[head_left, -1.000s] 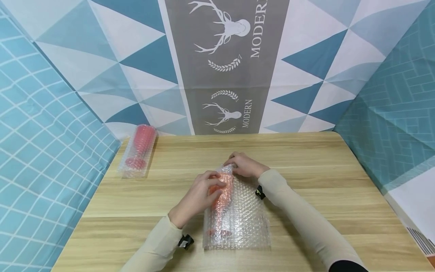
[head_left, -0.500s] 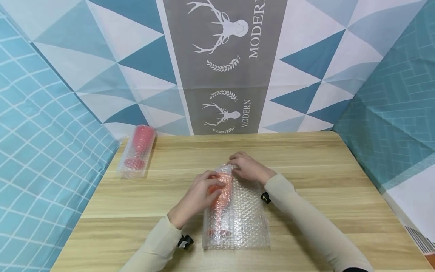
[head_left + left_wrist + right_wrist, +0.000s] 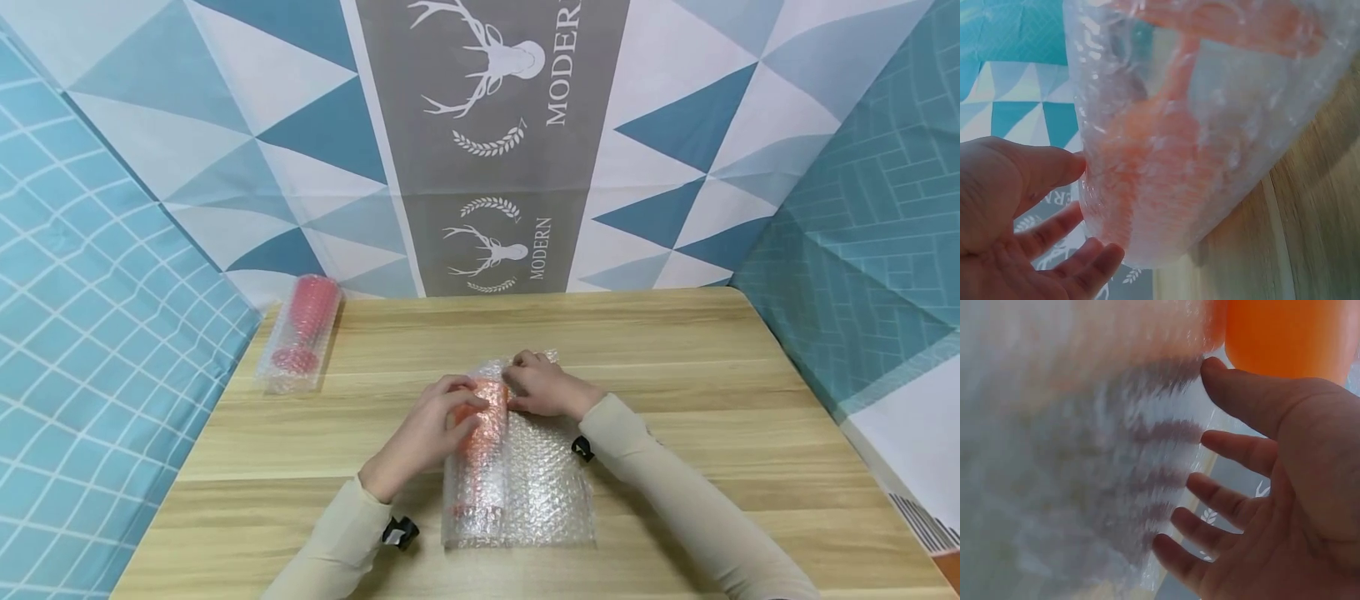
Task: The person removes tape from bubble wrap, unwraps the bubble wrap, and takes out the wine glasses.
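Observation:
An orange goblet lies inside a sheet of bubble wrap on the table, its bowl pointing away from me. The left hand rests against the goblet's left side. Its thumb and fingertips touch the wrapped surface in the left wrist view. The right hand is at the far end of the wrap, next to the bowl. In the right wrist view its spread fingertips meet the film's edge, and the thumb tip sits by the bare orange rim. The goblet's stem and foot show faintly through the layers.
A pink goblet in bubble wrap lies at the table's far left corner. The wooden table meets patterned cloth walls at the back and both sides. Wrap spreads flat to the right of the roll.
The right hand has drawn slightly nearer, and a corner of wrap now shows beyond it. The left hand has shifted a little left with the goblet, whose foot looks fainter under the wrap.

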{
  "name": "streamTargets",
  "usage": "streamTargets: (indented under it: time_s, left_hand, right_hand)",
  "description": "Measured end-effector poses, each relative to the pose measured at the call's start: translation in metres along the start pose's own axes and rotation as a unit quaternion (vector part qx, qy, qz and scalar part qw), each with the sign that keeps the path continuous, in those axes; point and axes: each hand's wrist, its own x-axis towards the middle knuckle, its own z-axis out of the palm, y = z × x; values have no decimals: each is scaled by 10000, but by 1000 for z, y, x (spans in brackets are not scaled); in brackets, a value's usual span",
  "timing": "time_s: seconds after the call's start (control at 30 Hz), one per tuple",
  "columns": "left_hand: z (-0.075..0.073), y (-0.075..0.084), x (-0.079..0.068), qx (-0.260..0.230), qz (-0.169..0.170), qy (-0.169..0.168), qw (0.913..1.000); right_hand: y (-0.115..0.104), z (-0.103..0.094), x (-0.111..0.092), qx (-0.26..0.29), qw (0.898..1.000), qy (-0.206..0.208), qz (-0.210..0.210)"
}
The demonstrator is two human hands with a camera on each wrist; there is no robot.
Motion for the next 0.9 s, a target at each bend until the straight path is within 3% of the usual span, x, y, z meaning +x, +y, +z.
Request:
streamTargets:
  time_s: [0.2, 0.4, 0.7, 0.9]
  left_hand:
    - [-4, -4, -5, -279, -112, 113, 9995]
    - [-6, -1, -2, -243, -227, 235, 9992]
    - [-15, 3, 25, 379, -181, 626, 9972]
    - [-27, 2, 38, 526, -480, 517, 9961]
  right_hand:
    - [-5, 0, -1, -52, 9998, -165, 111]
    - [-5, 2, 0, -70, 10000, -24, -16]
    - [-4, 1, 0, -7, 10000, 59, 20]
    - [-4, 0, 0, -104, 9999, 56, -21]
